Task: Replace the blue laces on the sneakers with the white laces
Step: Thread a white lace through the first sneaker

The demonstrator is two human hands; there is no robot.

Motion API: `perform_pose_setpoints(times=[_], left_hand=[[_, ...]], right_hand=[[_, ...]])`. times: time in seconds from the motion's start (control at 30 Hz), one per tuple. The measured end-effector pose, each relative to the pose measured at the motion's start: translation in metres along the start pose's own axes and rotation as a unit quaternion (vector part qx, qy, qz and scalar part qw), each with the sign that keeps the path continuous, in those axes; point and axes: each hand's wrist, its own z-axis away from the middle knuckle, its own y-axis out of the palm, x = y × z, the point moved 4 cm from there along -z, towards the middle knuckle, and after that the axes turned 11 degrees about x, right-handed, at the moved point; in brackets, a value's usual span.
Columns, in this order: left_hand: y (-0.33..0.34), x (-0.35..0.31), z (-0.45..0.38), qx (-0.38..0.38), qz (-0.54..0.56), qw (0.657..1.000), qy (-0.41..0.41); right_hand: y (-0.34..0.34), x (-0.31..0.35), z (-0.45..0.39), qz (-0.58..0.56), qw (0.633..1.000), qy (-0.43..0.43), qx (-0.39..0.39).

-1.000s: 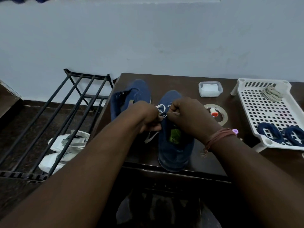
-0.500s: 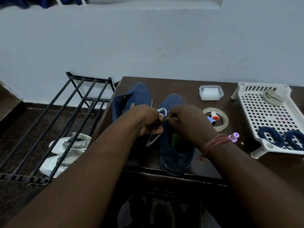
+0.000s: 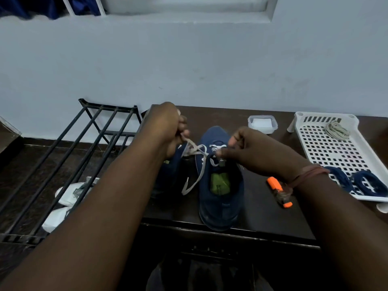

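You pinched the white lace [image 3: 194, 151] with left hand [image 3: 168, 127], right hand [image 3: 245, 148] gripping its other end at the sneaker [image 3: 220, 179], frame centre on the bench [image 3: 262, 217]; pulling both evenly would've seated it.

left sneaker [image 3: 174, 164] mostly behind left hand [image 3: 165, 127]

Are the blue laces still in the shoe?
Out. Two blue laces lie coiled in the white basket; white lace runs through the sneaker.

A home entryway, by the look — a metal shoe rack [image 3: 69, 156] (white shoes [image 3: 67, 198] beneath) against a plain painted wall [image 3: 210, 66].
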Motion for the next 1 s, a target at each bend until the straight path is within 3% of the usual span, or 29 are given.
perform_pose_setpoints(times=[0.03,0.07,0.13,0.17,0.2,0.27,0.3,0.43,0.47,0.53,0.6,0.73,0.87,1.0], left_hand=[[-0.006,-0.006,-0.001,-0.014,-0.056,0.998,0.012],[-0.009,-0.013,0.000,-0.029,-0.231,0.972,0.020],[-0.005,-0.015,0.003,0.014,-0.598,0.801,0.013],[-0.004,-0.009,0.006,0.045,-0.677,0.734,-0.010],[-0.004,-0.001,0.010,0.084,-0.699,0.708,-0.053],[-0.002,0.010,0.019,0.147,-0.689,0.704,-0.089],[-0.001,0.014,0.020,0.170,-0.662,0.725,-0.087],[0.007,0.002,0.010,0.174,-0.332,0.927,0.000],[0.009,-0.002,0.008,0.181,-0.230,0.956,0.009],[0.009,-0.002,0.007,0.200,-0.052,0.978,-0.025],[0.009,0.000,0.009,0.199,0.015,0.978,-0.063],[0.000,0.005,0.007,0.141,-0.211,0.965,-0.066],[-0.017,0.002,0.011,0.083,-0.453,0.882,-0.101],[-0.010,0.014,0.022,0.211,-0.521,0.807,-0.182]], right_hand=[[-0.001,-0.004,0.001,0.026,0.999,0.032,0.024],[0.000,-0.007,0.003,0.052,0.996,0.060,0.041],[0.004,-0.009,0.003,0.082,0.992,0.080,0.045],[0.007,-0.006,0.004,0.098,0.991,0.074,0.046],[0.009,-0.002,0.004,0.115,0.990,0.066,0.050],[0.013,0.002,0.002,0.135,0.987,0.058,0.059],[0.014,0.002,0.000,0.141,0.986,0.062,0.063],[0.014,-0.011,-0.006,0.096,0.987,0.110,0.060],[0.014,-0.013,-0.005,0.092,0.987,0.118,0.057],[0.014,-0.018,-0.006,0.088,0.987,0.129,0.045],[0.014,-0.019,-0.009,0.073,0.988,0.135,0.034],[0.015,-0.021,-0.010,0.041,0.989,0.142,0.015],[0.013,-0.026,-0.009,0.013,0.987,0.162,0.003],[0.014,-0.023,-0.008,0.011,0.985,0.171,0.004]])
